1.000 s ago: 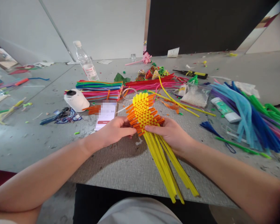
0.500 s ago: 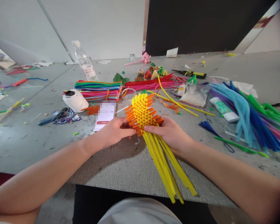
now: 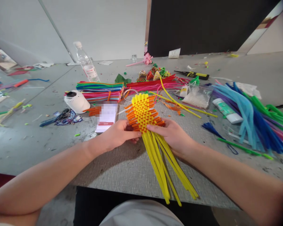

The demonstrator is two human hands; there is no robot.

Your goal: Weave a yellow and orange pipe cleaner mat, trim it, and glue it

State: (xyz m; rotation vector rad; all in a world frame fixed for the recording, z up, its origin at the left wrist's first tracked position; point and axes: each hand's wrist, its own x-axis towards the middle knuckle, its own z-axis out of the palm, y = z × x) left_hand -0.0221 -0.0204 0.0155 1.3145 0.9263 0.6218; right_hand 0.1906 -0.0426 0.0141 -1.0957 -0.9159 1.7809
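Note:
Between my hands is a woven piece of yellow and orange pipe cleaners, held above the grey table. Its long loose yellow ends fan down toward the table's front edge, while short orange ends stick out at both sides. My left hand pinches the lower left edge, thumb in front and fingers partly hidden behind. On the lower right, my right hand grips the weave with the thumb across its front; the other fingers are hidden beneath it.
A phone lies beside my left hand, near a white container. Bundles of coloured pipe cleaners lie behind. A bottle stands farther back. To the right are a white-green tube, a bag of white pellets and blue strips.
The woven piece has turned slightly, its loose yellow ends swinging a little left. My left hand has shifted slightly right along its lower edge. Both hands keep hold.

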